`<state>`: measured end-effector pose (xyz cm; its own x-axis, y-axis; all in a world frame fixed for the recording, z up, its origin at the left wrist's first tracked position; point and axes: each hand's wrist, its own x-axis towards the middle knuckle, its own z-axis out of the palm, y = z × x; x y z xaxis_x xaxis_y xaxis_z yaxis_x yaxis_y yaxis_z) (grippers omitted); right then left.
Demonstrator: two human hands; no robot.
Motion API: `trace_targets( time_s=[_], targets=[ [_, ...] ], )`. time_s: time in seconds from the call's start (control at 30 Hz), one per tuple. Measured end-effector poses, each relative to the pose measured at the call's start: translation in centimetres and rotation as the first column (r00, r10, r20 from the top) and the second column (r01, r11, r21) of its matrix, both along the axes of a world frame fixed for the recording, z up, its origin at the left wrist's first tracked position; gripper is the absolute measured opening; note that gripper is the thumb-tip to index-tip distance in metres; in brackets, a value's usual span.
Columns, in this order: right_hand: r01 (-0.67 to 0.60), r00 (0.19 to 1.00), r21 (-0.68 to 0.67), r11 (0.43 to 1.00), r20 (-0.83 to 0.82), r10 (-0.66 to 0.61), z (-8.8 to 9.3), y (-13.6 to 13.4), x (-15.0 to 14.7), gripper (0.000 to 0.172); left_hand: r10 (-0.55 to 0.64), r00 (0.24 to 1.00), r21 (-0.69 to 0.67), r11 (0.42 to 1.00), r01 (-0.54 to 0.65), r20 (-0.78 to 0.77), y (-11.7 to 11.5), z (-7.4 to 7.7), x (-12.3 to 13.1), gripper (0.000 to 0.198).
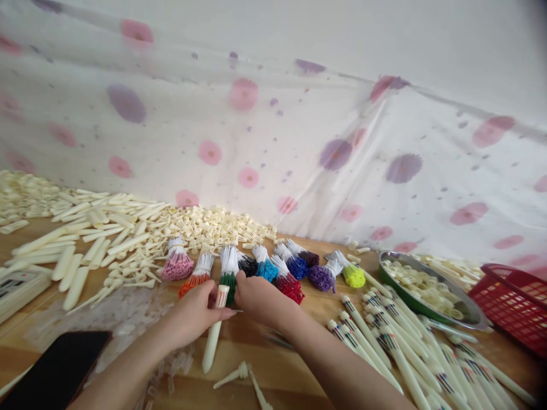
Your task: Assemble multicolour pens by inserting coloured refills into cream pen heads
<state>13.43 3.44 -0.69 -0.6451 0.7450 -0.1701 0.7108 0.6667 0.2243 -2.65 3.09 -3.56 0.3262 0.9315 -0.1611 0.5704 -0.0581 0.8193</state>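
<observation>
My left hand (199, 316) is closed round a cream multi-colour pen (211, 344), its slotted top up by my fingers and its rounded end toward me. A thin pale sliver shows by the left thumb; I cannot make out what it is. Just right of it, my right hand (262, 299) has its fingers curled against the bundle of green-tipped refills (228, 267); what they pinch is hidden. Around them stand bundles of orange refills (200, 276), pink refills (177, 263), black refills (247, 265), light-blue refills (265, 267) and red refills (290, 283).
Cream barrels (106, 228) and small parts (213, 225) lie heaped at the back left. A phone (60, 370) is at front left, near clear plastic pieces (128, 319). Pens (410, 353) are piled at right, beside a metal bowl (472, 316) and a red basket (508, 302).
</observation>
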Motion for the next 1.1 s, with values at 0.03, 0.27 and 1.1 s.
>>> trace_targets(
  time_s=[0.03,0.27,1.1],
  targets=[
    [-0.024,1.0,0.001,1.0,-0.004,0.024,-0.1,-0.1,0.3,0.018,-0.013,1.0,-0.013,1.0,0.013,0.009,-0.1,0.0,0.0,0.025],
    [0.014,0.997,0.012,1.0,-0.078,-0.013,-1.1,-0.1,1.0,0.015,-0.128,0.99,-0.097,0.986,0.133,0.058,-0.7,0.0,0.7,0.032],
    [0.144,0.601,-0.507,0.85,-0.637,-0.482,0.3,-4.0,8.5,0.019,-0.086,0.994,0.006,0.996,0.085,0.061,-0.9,1.7,0.9,0.019]
  ],
)
